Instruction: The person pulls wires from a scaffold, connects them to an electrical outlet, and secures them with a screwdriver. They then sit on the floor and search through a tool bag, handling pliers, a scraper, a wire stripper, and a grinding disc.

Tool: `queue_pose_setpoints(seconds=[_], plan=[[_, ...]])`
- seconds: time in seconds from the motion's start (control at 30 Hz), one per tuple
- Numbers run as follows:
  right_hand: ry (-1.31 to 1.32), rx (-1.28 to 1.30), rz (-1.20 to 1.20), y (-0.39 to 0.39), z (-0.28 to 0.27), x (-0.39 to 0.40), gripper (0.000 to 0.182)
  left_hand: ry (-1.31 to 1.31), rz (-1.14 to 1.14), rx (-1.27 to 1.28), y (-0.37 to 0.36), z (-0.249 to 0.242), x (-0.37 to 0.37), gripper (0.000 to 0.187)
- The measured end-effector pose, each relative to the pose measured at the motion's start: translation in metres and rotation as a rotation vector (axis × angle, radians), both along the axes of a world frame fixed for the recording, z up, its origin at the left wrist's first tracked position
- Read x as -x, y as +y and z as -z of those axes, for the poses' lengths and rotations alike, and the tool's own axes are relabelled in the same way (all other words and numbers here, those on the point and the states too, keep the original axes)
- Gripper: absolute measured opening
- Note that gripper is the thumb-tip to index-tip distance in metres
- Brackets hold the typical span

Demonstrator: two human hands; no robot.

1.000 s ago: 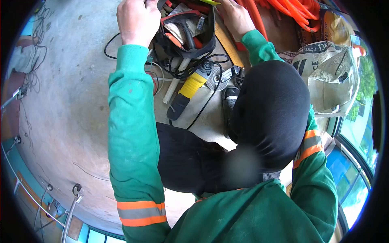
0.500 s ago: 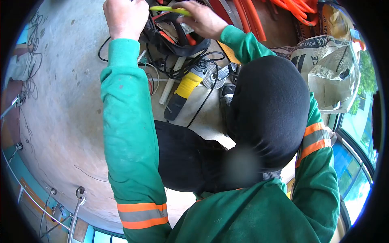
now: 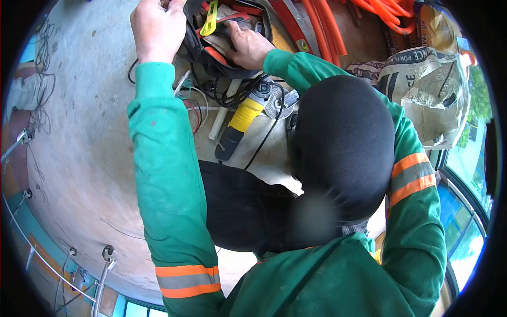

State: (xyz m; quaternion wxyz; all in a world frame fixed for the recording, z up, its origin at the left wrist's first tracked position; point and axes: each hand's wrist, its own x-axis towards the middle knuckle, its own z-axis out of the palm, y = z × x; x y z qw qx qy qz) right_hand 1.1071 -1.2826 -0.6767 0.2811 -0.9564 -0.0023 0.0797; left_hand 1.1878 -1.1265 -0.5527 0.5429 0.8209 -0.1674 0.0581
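Observation:
My left hand (image 3: 158,29) is closed at the top left, beside the black tool bag (image 3: 196,50); its fingertips are partly cut off by the frame edge, and what they grip is unclear. Inside the open bag, my right hand (image 3: 249,46) rests among the tools with its fingers apart, near a red-and-dark tool (image 3: 237,19). A yellow-green cutter (image 3: 209,19) lies in the bag, left of that hand. Below the bag, a yellow-and-black angle grinder (image 3: 242,119) lies on the floor with its cable around it.
Orange tubes (image 3: 323,31) and a red level (image 3: 293,26) lie right of the bag. A cement sack (image 3: 428,92) stands at the right. A large black cloth-covered shape (image 3: 346,148) blocks the centre right. Thin cables and metal frames (image 3: 100,274) are at the left.
The yellow-green cutter has left my right hand and lies in the bag. That hand has moved down and left into the bag, whose inside now shows more. My left hand has shifted slightly left.

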Motion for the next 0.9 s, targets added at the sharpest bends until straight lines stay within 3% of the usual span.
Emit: queue_pose_setpoints(seconds=[0.03,0.07,0.17,0.23,0.3,0.37,0.4,0.57,0.63,0.77,0.9], plan=[[0.001,-0.016,-0.017,0.001,-0.002,-0.003,0.055,0.058,0.002,0.003,0.002,0.000,-0.002,0.011],[-0.189,-0.091,0.028,-0.001,0.010,-0.010,0.049,0.062,-0.005,0.007,0.004,0.000,-0.002,0.011],[-0.164,-0.283,0.095,-0.012,-0.020,-0.031,0.046,0.076,-0.023,0.011,0.010,0.000,0.000,0.010],[-0.082,-0.388,-0.130,-0.035,-0.045,-0.042,0.040,0.086,-0.009,0.014,0.014,0.004,-0.002,0.010],[0.617,-0.584,0.130,-0.050,-0.116,-0.034,0.056,0.128,0.002,0.065,0.015,0.007,-0.002,0.010],[0.445,-0.866,-0.034,-0.076,-0.092,-0.021,0.039,0.119,0.033,0.031,0.016,0.003,-0.003,0.009],[0.477,-0.909,0.021,-0.077,-0.107,-0.008,0.037,0.093,0.061,-0.029,0.015,-0.003,-0.001,0.009],[0.695,-1.208,0.017,-0.093,-0.090,0.021,0.043,-0.043,0.064,-0.250,0.010,0.008,-0.005,0.011],[0.737,-1.285,0.054,-0.095,-0.086,0.027,0.042,0.085,0.035,-0.104,0.018,0.014,-0.012,0.008],[0.785,-1.575,0.119,-0.100,-0.066,0.044,0.041,0.124,-0.008,-0.122,0.028,0.015,-0.012,0.005],[0.717,-1.756,0.040,-0.094,-0.056,0.057,0.039,0.124,0.045,-0.145,0.029,0.012,-0.007,0.007]])
